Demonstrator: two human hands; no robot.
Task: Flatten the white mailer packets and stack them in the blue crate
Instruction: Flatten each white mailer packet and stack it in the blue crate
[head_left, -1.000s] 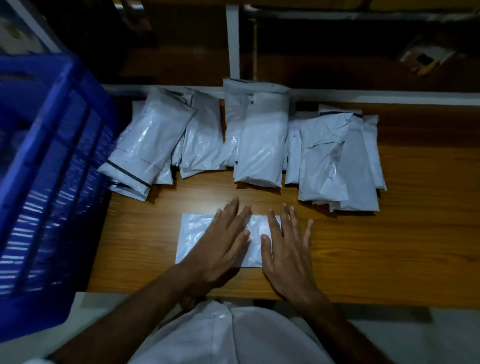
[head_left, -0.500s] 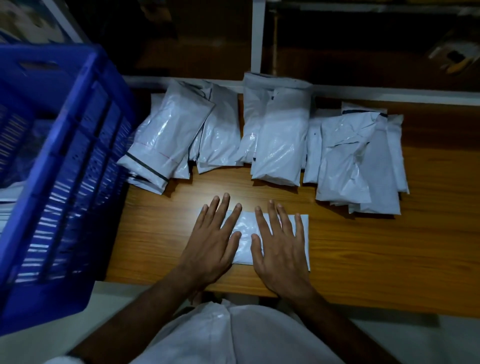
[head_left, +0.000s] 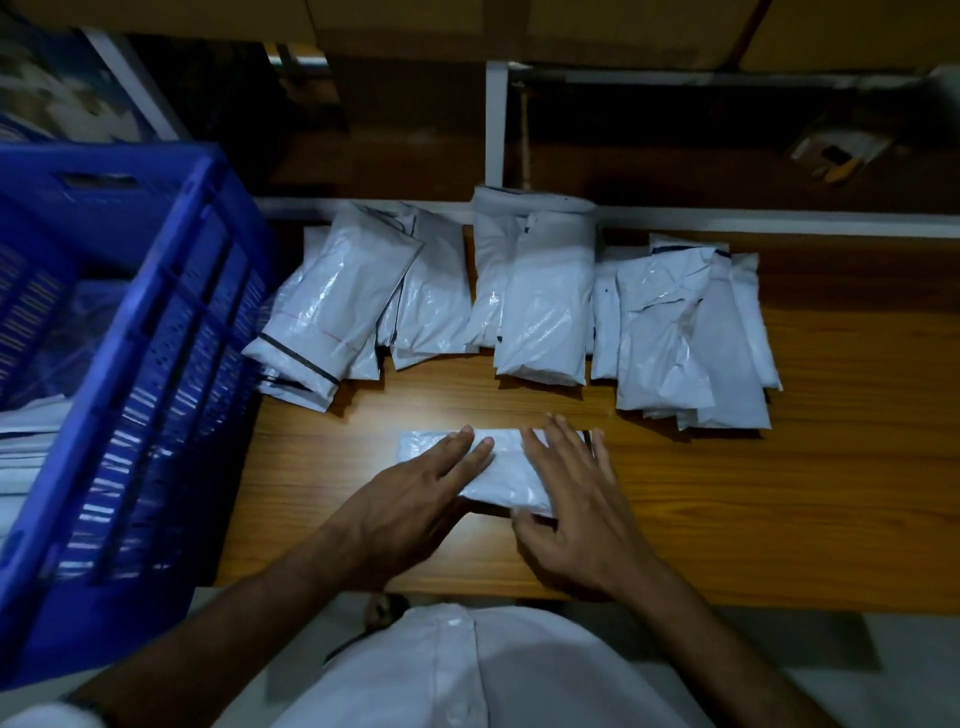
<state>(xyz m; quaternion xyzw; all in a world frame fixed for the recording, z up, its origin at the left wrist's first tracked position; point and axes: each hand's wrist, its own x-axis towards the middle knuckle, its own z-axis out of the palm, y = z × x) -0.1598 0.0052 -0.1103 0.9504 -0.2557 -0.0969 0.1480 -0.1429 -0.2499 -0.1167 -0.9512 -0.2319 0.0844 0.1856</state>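
Observation:
A white mailer packet lies on the wooden table near its front edge. My left hand rests on the packet's left part with straight fingers; its thumb is hidden. My right hand covers the right part, fingers on top and thumb tucked at the slightly raised near edge. The blue crate stands at the left, beside the table, with flat white packets inside it.
Several puffy white mailer packets lie in a row along the table's back: a left pile leaning toward the crate, a middle pile and a right pile. A white frame rail borders the back edge.
Both hands slid across the packet, pressing it flat. Now the right thumb has come to the near edge, which is lifted a little, and the left hand sits further left.

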